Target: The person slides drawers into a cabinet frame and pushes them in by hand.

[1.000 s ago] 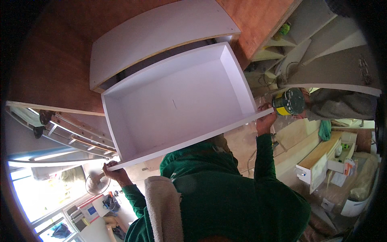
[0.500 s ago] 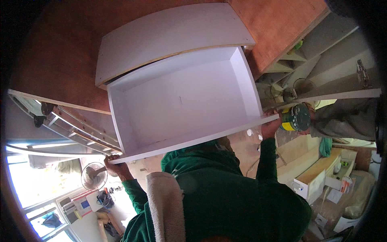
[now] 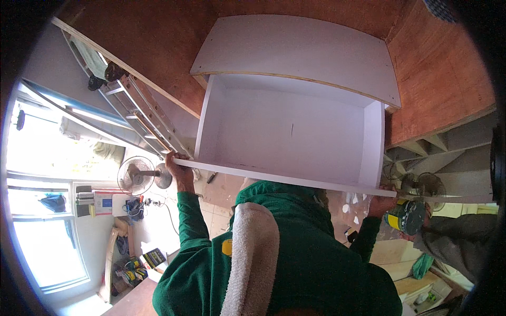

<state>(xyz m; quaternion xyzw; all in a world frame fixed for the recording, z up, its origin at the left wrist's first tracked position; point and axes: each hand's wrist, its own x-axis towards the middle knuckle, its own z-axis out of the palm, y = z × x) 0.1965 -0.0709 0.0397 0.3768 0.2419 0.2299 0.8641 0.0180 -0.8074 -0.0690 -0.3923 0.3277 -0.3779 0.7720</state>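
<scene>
A white drawer (image 3: 295, 126) with a dark mark on its bottom juts out below a white panel (image 3: 295, 47) in a brown wooden cabinet. My left hand (image 3: 179, 171) is closed round the left end of the drawer's front board (image 3: 284, 180). At the board's right end, my right hand (image 3: 383, 203) grips it, partly hidden by the board. Just beyond that hand, another person's hand (image 3: 426, 217), in a grey sleeve, holds a dark green round tin (image 3: 405, 217) with a yellow band.
Brown cabinet sides (image 3: 448, 84) flank the drawer. Left of it are an aluminium ladder (image 3: 138, 113), a standing fan (image 3: 138, 175) and a bright window (image 3: 47, 242). Boxes and tools (image 3: 134, 268) lie at the lower left. Another fan (image 3: 431, 185) stands at the right.
My view has swung, so the cabinet and drawer appear further right and more level. The drawer seems slightly deeper in its opening. Both hands keep their hold on the front board.
</scene>
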